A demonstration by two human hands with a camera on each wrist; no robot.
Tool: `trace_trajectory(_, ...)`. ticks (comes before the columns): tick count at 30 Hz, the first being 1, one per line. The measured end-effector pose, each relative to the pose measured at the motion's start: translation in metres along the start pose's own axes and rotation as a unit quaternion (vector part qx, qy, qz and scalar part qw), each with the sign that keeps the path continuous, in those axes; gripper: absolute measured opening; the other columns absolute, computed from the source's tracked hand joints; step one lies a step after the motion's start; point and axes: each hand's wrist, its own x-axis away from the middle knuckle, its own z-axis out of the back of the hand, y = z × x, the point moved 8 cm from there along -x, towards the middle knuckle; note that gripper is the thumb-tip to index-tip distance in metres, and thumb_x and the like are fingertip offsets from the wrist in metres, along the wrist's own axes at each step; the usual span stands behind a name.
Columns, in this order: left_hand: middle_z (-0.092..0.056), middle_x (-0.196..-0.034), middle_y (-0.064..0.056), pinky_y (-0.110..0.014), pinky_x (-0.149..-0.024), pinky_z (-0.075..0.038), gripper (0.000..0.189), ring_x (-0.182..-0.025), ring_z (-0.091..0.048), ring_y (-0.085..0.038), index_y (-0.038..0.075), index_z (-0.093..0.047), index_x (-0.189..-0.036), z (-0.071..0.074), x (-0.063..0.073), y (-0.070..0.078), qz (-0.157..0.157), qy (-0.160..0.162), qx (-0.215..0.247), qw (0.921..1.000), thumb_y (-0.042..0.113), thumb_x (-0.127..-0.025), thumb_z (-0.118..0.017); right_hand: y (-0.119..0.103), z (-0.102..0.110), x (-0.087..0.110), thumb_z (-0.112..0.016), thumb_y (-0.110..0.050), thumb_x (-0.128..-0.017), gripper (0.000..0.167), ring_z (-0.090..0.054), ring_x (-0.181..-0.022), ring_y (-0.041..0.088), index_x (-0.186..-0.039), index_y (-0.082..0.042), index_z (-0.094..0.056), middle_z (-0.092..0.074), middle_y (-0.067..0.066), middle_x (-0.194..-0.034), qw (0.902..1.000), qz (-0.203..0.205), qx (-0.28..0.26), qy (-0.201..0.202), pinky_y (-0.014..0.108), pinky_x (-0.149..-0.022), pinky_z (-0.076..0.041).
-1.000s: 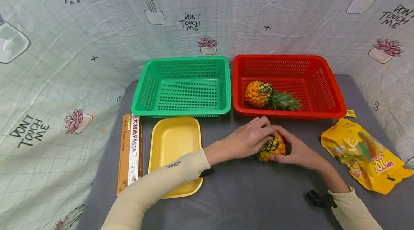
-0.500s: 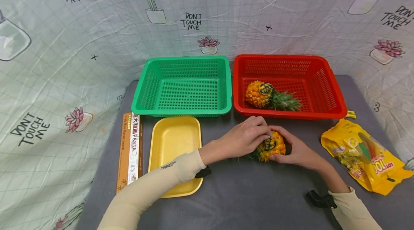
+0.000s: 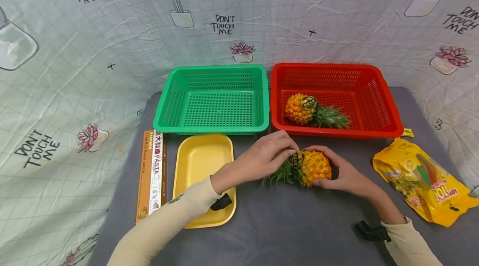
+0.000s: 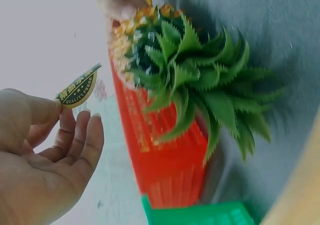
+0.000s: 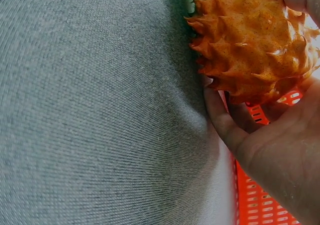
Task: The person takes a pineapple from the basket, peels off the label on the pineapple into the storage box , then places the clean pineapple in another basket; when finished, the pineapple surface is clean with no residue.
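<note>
A round black-and-gold sticker (image 4: 80, 89) is pinched between the thumb and fingertip of my left hand (image 3: 260, 157). In the left wrist view it stands apart from the pineapple, its edge folded over. The orange pineapple (image 3: 316, 168) lies on its side on the grey cloth, green leaves (image 4: 210, 85) pointing left. My right hand (image 3: 346, 176) grips the fruit's base from the right, thumb on the near side and fingers round the far side. In the right wrist view its spiky skin (image 5: 250, 45) shows bare. A second pineapple (image 3: 299, 110), with a sticker on it, lies in the red basket (image 3: 389, 122).
A green basket (image 3: 159, 120) stands left of the red one. Below it lies a yellow tray (image 3: 179, 162), partly under my left forearm. Pasta and sauce boxes (image 3: 150, 174) lie at the far left; a yellow snack bag (image 3: 423, 181) is at the right.
My left hand has moved left, off the fruit's body, with the sticker now in its fingers. More of the pineapple and its leaves shows. The right hand has stayed put.
</note>
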Motion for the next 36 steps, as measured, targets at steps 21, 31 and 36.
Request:
trace_trajectory(21,-0.062,-0.098,0.004,-0.03,-0.078,-0.056,0.01,-0.084,-0.06,-0.01,0.009,-0.075,-0.11,0.076,0.077,-0.051,0.149,0.09,0.031,0.9844,0.009,-0.106,-0.066,-0.002,0.001,0.001,-0.084,-0.009,-0.092,0.083,-0.057,-0.125,0.021,-0.162,-0.017,-0.039,-0.045,-0.002,-0.157,0.9999,0.006,0.014,-0.002,0.033,-0.097,-0.05)
trace_trajectory(31,-0.066,-0.105,-0.007,-0.032,-0.074,-0.06,0.011,-0.081,-0.07,-0.023,0.002,-0.074,-0.111,0.103,0.117,-0.075,0.227,0.098,0.034,0.9682,0.004,-0.106,-0.065,0.0,0.002,-0.001,-0.084,-0.01,-0.091,0.084,-0.057,-0.125,0.022,-0.162,-0.021,-0.039,-0.045,-0.002,-0.157,0.9999,0.003,0.011,-0.002,0.033,-0.097,-0.051)
trace_trajectory(36,-0.065,-0.104,-0.007,-0.034,-0.072,-0.06,0.01,-0.082,-0.071,-0.024,0.003,-0.074,-0.11,0.116,0.137,-0.088,0.292,0.088,0.02,0.9522,0.007,-0.106,-0.065,0.001,0.001,0.0,-0.084,-0.01,-0.092,0.084,-0.057,-0.126,0.022,-0.162,-0.019,-0.039,-0.045,-0.002,-0.157,1.0,0.001,0.007,-0.002,0.033,-0.097,-0.051)
